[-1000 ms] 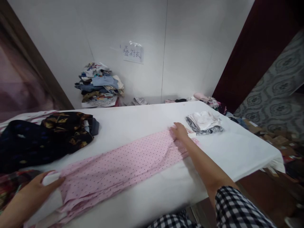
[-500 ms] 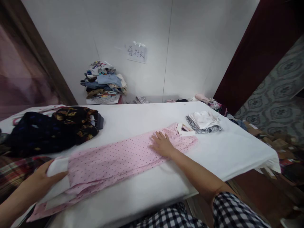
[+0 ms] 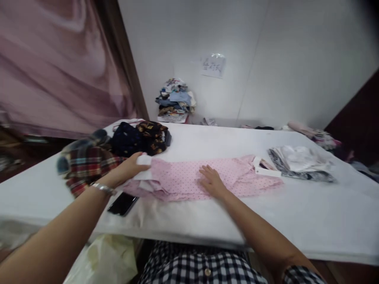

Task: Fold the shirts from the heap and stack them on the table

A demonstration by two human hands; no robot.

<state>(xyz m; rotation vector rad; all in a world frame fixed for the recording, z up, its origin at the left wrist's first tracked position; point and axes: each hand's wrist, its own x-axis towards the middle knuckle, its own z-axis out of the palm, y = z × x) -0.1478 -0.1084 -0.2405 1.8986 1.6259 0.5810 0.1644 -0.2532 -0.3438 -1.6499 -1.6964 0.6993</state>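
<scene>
A pink dotted shirt (image 3: 183, 177) with a white collar (image 3: 263, 169) lies lengthwise on the white-covered table (image 3: 225, 225), folded into a long strip. My left hand (image 3: 132, 169) grips its left end, thumb over the white cuff (image 3: 144, 161); the fingers underneath are hidden. Flat on the middle of the shirt rests my right hand (image 3: 213, 182), its fingers spread. Just below the left end, a dark phone (image 3: 122, 204) lies near the table's front edge.
To the left are a plaid shirt (image 3: 89, 159) and dark patterned garments (image 3: 139, 138). A folded stack of white and patterned clothes (image 3: 299, 159) sits on the right. Behind the table stands a tall clothes pile (image 3: 176, 100). Below the front edge hangs a pale plastic bag (image 3: 109, 256).
The view has swung left, bringing the phone and more of the plaid shirt into sight. The pink shirt now lies straighter along the table. Both hands keep their places on it.
</scene>
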